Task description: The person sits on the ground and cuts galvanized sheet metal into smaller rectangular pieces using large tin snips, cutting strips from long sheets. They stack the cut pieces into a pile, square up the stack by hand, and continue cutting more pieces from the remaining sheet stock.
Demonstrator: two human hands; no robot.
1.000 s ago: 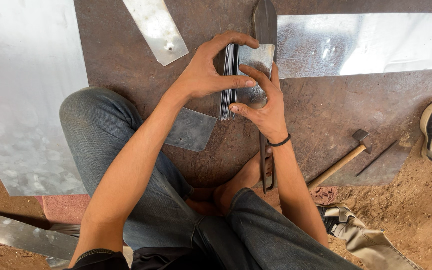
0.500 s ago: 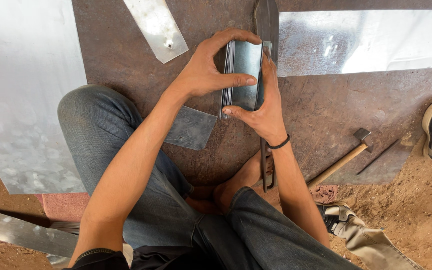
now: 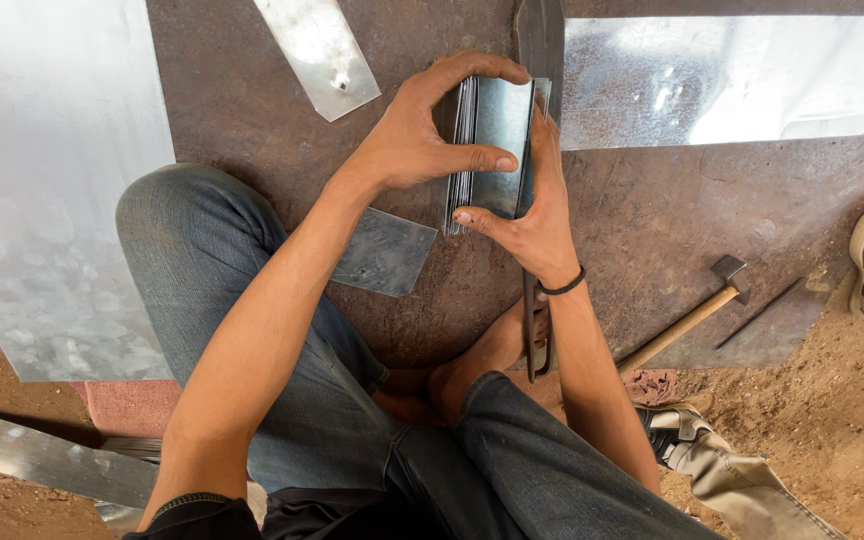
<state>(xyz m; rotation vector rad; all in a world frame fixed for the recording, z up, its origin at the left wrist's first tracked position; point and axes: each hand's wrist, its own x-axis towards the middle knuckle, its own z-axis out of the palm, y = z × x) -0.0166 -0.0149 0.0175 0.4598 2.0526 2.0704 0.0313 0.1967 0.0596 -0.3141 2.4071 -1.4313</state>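
my arms are bare from the elbows down, a bit of black sleeve [image 3: 187, 510] showing near my left shoulder at the bottom edge. on my right wrist sits a thin black band [image 3: 564, 286], plain and snug. i wear blue-grey denim jeans [image 3: 282, 400], faded at the knees with stitched seams, and my foot [image 3: 482, 355] is bare.

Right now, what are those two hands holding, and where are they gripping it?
A stack of thin metal sheets, stood on edge. The left hand wraps its left side, thumb across the face; the right hand clasps the right edge and lower corner.
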